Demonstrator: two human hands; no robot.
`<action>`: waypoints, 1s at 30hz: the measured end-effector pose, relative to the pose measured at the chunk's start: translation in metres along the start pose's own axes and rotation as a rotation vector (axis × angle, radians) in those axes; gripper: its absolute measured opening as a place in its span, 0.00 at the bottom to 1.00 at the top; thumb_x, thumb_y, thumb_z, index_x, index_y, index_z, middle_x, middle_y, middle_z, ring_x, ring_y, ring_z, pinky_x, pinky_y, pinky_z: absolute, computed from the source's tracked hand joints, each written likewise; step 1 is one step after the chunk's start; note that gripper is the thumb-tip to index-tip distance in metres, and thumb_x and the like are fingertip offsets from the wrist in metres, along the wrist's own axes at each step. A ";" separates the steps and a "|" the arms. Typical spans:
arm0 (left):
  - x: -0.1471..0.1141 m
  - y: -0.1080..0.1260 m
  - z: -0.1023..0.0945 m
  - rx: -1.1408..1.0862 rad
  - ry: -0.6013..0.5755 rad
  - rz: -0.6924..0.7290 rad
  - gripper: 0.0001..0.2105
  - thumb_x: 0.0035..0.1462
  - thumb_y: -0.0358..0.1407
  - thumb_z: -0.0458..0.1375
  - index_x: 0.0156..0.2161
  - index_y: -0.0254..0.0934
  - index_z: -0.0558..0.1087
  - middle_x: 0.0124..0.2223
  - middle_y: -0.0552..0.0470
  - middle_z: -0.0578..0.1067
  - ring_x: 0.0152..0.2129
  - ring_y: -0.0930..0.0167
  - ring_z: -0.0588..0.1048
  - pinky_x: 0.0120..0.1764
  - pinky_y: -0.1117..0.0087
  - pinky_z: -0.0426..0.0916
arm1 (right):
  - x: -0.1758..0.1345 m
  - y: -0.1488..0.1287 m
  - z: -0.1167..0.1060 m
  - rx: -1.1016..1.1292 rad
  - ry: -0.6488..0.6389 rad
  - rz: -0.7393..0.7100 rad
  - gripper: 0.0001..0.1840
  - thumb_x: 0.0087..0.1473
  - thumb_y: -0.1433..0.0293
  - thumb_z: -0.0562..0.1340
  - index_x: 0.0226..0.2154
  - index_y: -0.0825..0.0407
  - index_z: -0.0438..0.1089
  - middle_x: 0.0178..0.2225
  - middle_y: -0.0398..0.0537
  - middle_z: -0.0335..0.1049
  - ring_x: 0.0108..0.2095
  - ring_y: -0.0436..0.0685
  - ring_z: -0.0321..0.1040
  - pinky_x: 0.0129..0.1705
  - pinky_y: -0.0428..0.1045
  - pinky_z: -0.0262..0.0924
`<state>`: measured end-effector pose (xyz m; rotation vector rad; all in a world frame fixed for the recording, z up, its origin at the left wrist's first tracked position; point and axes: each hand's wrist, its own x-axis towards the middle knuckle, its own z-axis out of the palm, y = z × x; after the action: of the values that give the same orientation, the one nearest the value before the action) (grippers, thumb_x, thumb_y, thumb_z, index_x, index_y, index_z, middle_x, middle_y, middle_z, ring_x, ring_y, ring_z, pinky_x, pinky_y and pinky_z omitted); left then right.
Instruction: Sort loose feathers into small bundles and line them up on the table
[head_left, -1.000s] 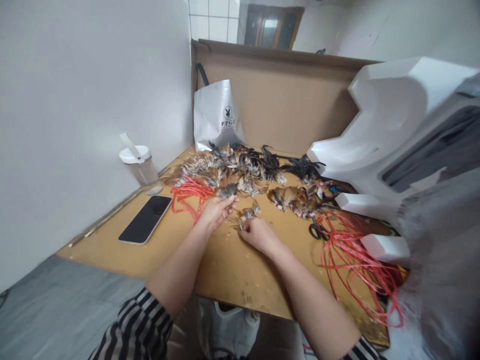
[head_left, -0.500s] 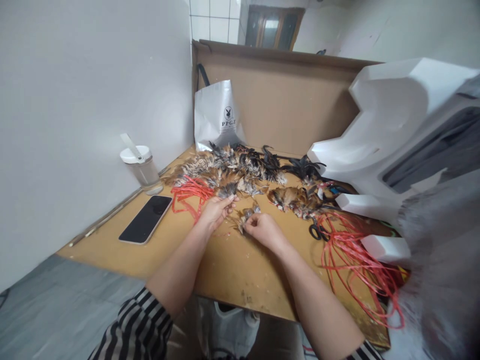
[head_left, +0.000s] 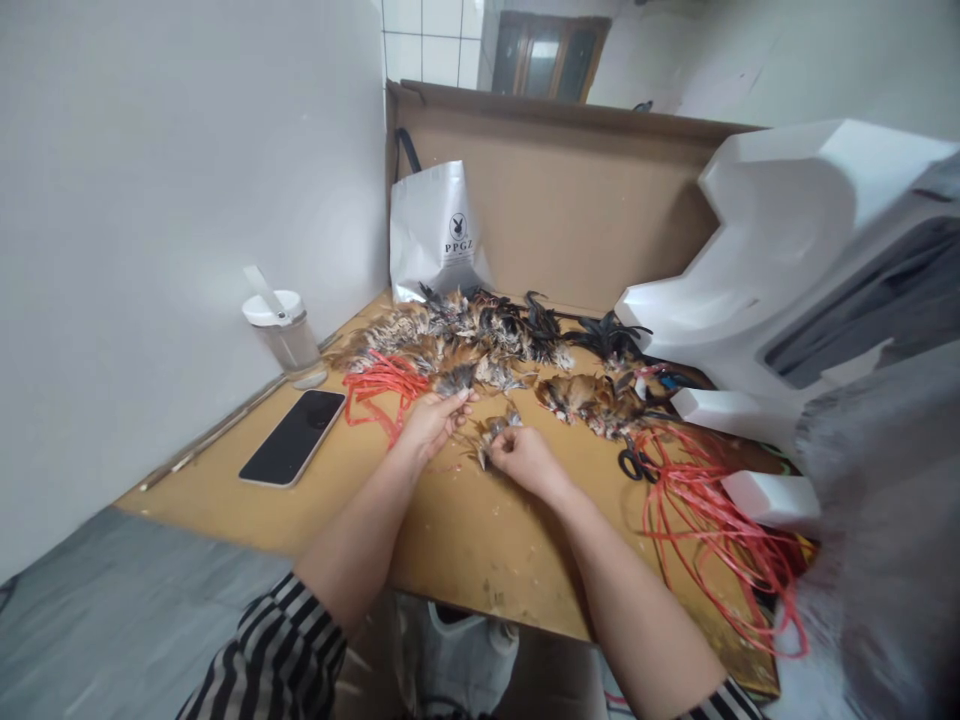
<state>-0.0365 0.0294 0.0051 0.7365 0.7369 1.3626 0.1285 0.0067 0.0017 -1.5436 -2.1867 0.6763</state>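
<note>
My right hand is closed in a pinch at a small tuft of brown and grey feathers on the table. To its left, my left hand has thumb and forefinger pressed together; whatever lies between them is too small to make out. Just beyond the left fingertips spreads a large pile of feathers, brown, black and pale. A second heap of brown feathers lies right of centre, farther off than my right hand. Red plastic strips lie beside my left hand.
A phone and a lidded cup stand on the left. Black-handled scissors and a tangle of red strips are on the right, beside white foam pieces. A silver bag leans against the cardboard at the back.
Almost nothing differs. My right hand shifts very slightly at the feather tuft, and the left hand keeps its pinch in the same place.
</note>
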 end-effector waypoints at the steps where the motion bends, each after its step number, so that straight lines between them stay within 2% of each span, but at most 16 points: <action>1: 0.000 0.000 0.000 0.002 -0.002 0.003 0.09 0.41 0.31 0.62 0.30 0.27 0.73 0.32 0.45 0.74 0.19 0.81 0.68 0.20 0.82 0.62 | 0.001 0.001 -0.001 0.043 0.002 0.007 0.08 0.42 0.69 0.55 0.21 0.54 0.68 0.19 0.42 0.66 0.20 0.47 0.60 0.22 0.42 0.47; 4: 0.001 -0.001 -0.001 0.005 -0.010 0.009 0.09 0.41 0.31 0.62 0.30 0.27 0.73 0.32 0.45 0.75 0.19 0.81 0.68 0.20 0.82 0.62 | -0.001 -0.003 0.000 0.044 0.008 0.030 0.10 0.43 0.66 0.55 0.22 0.54 0.69 0.19 0.43 0.66 0.20 0.47 0.60 0.22 0.42 0.48; 7: 0.001 -0.002 -0.002 -0.001 -0.021 0.005 0.09 0.41 0.31 0.62 0.30 0.27 0.73 0.31 0.46 0.75 0.19 0.81 0.68 0.20 0.83 0.61 | -0.005 -0.010 0.007 -0.147 0.008 0.017 0.11 0.43 0.63 0.56 0.22 0.52 0.70 0.22 0.46 0.68 0.23 0.50 0.62 0.26 0.44 0.50; 10: 0.001 -0.002 -0.001 -0.001 -0.011 -0.004 0.09 0.41 0.31 0.62 0.30 0.27 0.73 0.31 0.46 0.74 0.19 0.82 0.68 0.20 0.83 0.61 | -0.007 -0.015 0.013 -0.310 0.030 0.017 0.10 0.44 0.66 0.55 0.22 0.52 0.70 0.25 0.51 0.69 0.27 0.53 0.64 0.29 0.46 0.50; 12: 0.001 -0.001 -0.001 0.002 0.004 -0.011 0.09 0.40 0.31 0.62 0.30 0.27 0.73 0.31 0.46 0.74 0.19 0.82 0.68 0.20 0.82 0.61 | -0.007 -0.014 0.013 -0.307 0.037 0.032 0.10 0.44 0.68 0.54 0.23 0.53 0.71 0.25 0.51 0.69 0.27 0.53 0.64 0.29 0.46 0.51; 17: -0.001 0.000 0.000 -0.003 -0.003 -0.005 0.09 0.41 0.31 0.62 0.30 0.27 0.73 0.33 0.44 0.75 0.19 0.82 0.68 0.20 0.82 0.61 | -0.001 -0.002 0.000 0.009 0.042 0.038 0.09 0.42 0.69 0.54 0.22 0.54 0.68 0.20 0.45 0.67 0.21 0.48 0.60 0.24 0.43 0.50; 23: 0.000 0.001 -0.001 -0.031 0.003 0.033 0.09 0.41 0.31 0.62 0.30 0.27 0.73 0.34 0.44 0.74 0.19 0.82 0.68 0.20 0.82 0.61 | 0.003 0.004 -0.020 0.424 0.185 0.104 0.07 0.37 0.69 0.56 0.18 0.56 0.64 0.15 0.40 0.60 0.16 0.45 0.53 0.20 0.42 0.48; 27: 0.001 0.002 -0.001 -0.078 0.053 0.065 0.08 0.43 0.30 0.61 0.31 0.27 0.73 0.36 0.44 0.74 0.19 0.83 0.67 0.19 0.84 0.60 | 0.005 0.007 -0.029 0.606 0.231 0.156 0.07 0.36 0.67 0.58 0.19 0.56 0.64 0.14 0.39 0.59 0.15 0.45 0.52 0.19 0.42 0.49; 30: 0.001 -0.001 0.000 -0.082 0.022 0.007 0.07 0.44 0.28 0.60 0.32 0.27 0.73 0.37 0.43 0.74 0.20 0.83 0.67 0.20 0.84 0.61 | 0.006 0.011 -0.027 0.671 0.228 0.151 0.08 0.37 0.66 0.58 0.20 0.56 0.64 0.14 0.38 0.59 0.15 0.45 0.52 0.19 0.42 0.49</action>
<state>-0.0361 0.0300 0.0048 0.6605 0.6918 1.4013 0.1498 0.0203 0.0170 -1.3387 -1.4668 1.0820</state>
